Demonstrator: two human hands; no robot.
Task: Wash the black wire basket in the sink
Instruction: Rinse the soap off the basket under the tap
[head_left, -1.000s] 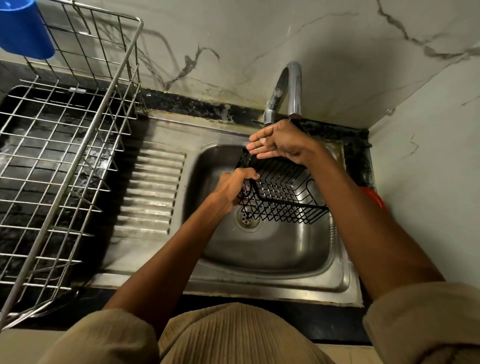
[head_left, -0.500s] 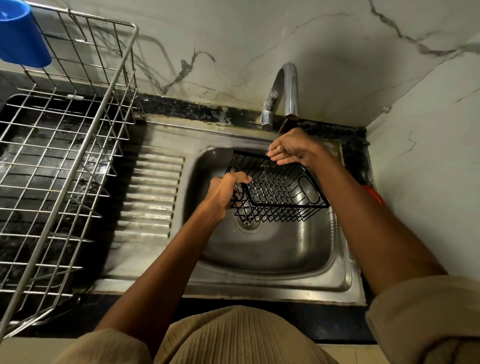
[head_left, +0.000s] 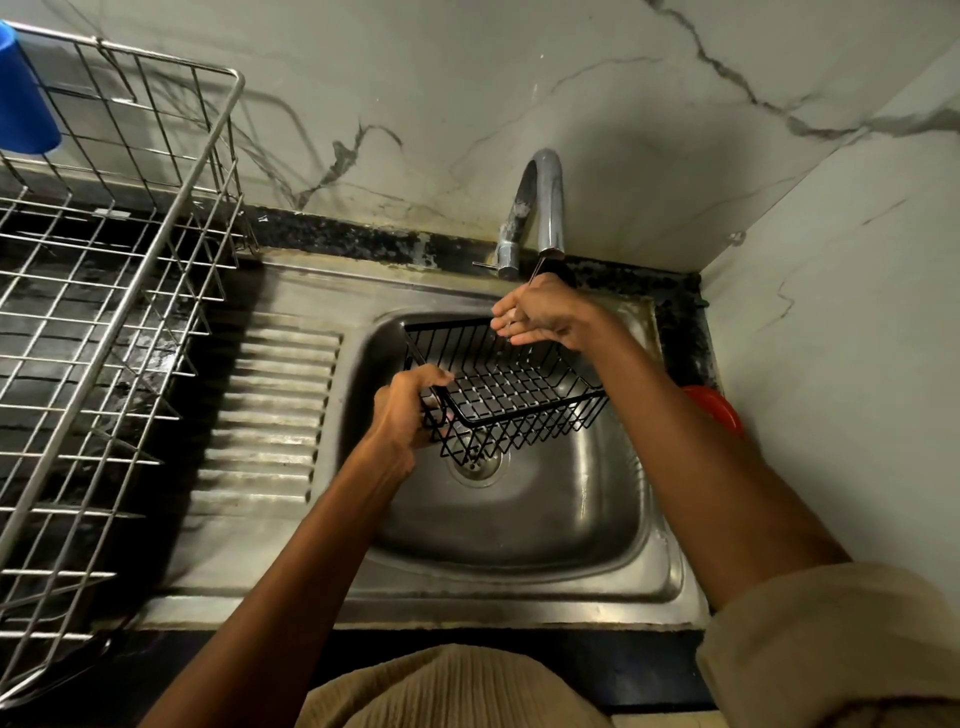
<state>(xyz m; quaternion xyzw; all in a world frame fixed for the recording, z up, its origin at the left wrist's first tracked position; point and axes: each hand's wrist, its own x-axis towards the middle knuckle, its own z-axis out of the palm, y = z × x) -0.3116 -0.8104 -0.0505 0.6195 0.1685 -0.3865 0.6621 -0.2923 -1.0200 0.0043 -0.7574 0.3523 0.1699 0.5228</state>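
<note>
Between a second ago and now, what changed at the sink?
The black wire basket tipped from steeply tilted to nearly level, open side up. The right hand shifted from flat over it to its far rim. The left hand kept its grip on the near corner; the faucet is unchanged.

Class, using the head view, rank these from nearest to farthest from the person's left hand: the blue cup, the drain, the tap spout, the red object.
From the left hand:
1. Drain, just right of the hand, under the basket.
2. Tap spout, up at the back wall.
3. Red object, at the sink's right edge.
4. Blue cup, far top left, on the rack.
</note>
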